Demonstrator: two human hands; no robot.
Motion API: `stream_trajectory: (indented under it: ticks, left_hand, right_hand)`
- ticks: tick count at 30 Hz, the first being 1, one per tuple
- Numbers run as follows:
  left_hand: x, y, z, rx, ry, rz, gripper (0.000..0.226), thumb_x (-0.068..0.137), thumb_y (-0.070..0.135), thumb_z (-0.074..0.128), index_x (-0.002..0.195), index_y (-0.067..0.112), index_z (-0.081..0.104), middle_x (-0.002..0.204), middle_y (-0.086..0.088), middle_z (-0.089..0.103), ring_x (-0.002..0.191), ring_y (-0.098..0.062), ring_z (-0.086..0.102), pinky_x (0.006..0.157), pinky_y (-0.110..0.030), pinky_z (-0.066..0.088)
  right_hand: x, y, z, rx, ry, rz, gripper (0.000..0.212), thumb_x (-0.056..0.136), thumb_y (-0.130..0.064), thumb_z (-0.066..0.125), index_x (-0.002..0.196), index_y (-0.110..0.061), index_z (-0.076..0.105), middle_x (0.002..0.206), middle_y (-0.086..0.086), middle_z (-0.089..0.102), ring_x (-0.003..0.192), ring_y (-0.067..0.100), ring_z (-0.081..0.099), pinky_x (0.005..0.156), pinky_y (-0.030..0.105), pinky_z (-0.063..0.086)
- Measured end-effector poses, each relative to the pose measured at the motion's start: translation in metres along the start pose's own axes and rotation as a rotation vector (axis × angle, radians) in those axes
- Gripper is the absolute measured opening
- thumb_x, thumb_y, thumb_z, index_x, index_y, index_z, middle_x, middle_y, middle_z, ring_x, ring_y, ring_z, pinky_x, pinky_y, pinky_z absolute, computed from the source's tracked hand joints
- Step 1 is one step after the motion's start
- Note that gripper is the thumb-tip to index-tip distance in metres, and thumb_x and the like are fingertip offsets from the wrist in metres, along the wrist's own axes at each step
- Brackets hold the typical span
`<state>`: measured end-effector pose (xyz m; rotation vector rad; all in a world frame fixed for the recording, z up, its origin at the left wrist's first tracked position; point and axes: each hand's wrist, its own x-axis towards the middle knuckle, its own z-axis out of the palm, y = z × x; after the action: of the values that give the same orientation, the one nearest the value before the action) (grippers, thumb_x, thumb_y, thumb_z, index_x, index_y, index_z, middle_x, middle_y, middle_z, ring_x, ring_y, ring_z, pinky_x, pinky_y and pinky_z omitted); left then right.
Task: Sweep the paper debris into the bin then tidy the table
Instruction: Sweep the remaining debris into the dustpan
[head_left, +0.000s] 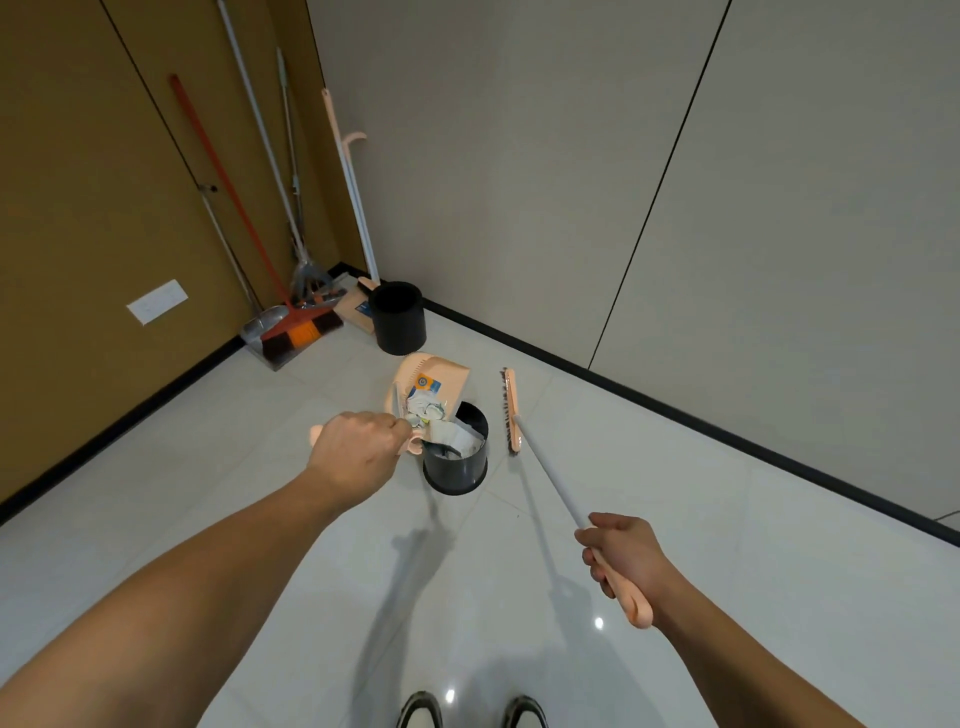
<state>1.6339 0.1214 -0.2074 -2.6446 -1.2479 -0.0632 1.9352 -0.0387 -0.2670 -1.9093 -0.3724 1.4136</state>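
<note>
Two hands busy here: the left hand (358, 451) is curling round the dustpan's handle, tipping the peach dustpan (434, 382) over the near bin (456, 457), and crumpled paper (441, 421) is spilling from the pan into that bin, some already lying inside. Right of the bin, the right hand (623, 558) is gripping the peach end of the broom (510, 410), whose white pole is slanting down so the brush head is sitting just beside the bin. Behind the bin a second black bin (398, 317) is standing near the corner, where spare brooms (291, 322) are leaning against the wall.
</note>
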Motion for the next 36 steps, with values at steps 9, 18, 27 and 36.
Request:
stream_trajectory:
  ticks: [9, 18, 27, 36]
  left_hand:
    - [0.003, 0.004, 0.006, 0.057, -0.033, 0.135, 0.022, 0.056, 0.001, 0.079, 0.069, 0.011, 0.065, 0.055, -0.005, 0.058, 0.041, -0.027, 0.052, 0.042, -0.027, 0.037]
    - [0.007, -0.006, 0.008, 0.084, -0.023, 0.151, 0.019, 0.060, 0.002, 0.079, 0.072, 0.011, 0.066, 0.057, -0.006, 0.061, 0.043, -0.026, 0.053, 0.044, -0.028, 0.040]
    - [0.024, -0.025, -0.018, 0.055, 0.063, 0.085, 0.021, 0.064, 0.007, 0.082, 0.070, 0.011, 0.062, 0.055, -0.005, 0.055, 0.042, -0.021, 0.047, 0.045, -0.023, 0.026]
    - [0.085, -0.029, -0.066, 0.007, 0.330, 0.015, 0.023, 0.082, 0.033, 0.064, 0.081, 0.010, 0.062, 0.070, -0.007, 0.061, 0.061, -0.030, 0.059, 0.049, -0.029, 0.031]
  right_hand:
    - [-0.002, 0.005, -0.004, 0.035, 0.017, 0.012, 0.046, 0.088, -0.007, 0.065, 0.133, -0.009, 0.054, 0.068, 0.012, 0.055, 0.042, 0.017, 0.043, 0.042, 0.023, 0.033]
    - [-0.002, 0.007, -0.001, 0.052, 0.035, 0.032, 0.041, 0.087, -0.007, 0.065, 0.128, -0.007, 0.058, 0.064, 0.009, 0.053, 0.041, 0.017, 0.041, 0.040, 0.022, 0.032]
    - [0.001, -0.017, 0.011, 0.046, 0.028, -0.007, 0.029, 0.090, -0.008, 0.062, 0.117, 0.002, 0.056, 0.068, 0.014, 0.056, 0.044, 0.019, 0.046, 0.042, 0.024, 0.033]
    - [-0.014, -0.100, 0.010, 0.216, -0.030, -0.261, 0.033, 0.103, -0.025, 0.048, 0.080, -0.006, 0.063, 0.068, 0.020, 0.059, 0.045, 0.025, 0.051, 0.041, 0.026, 0.039]
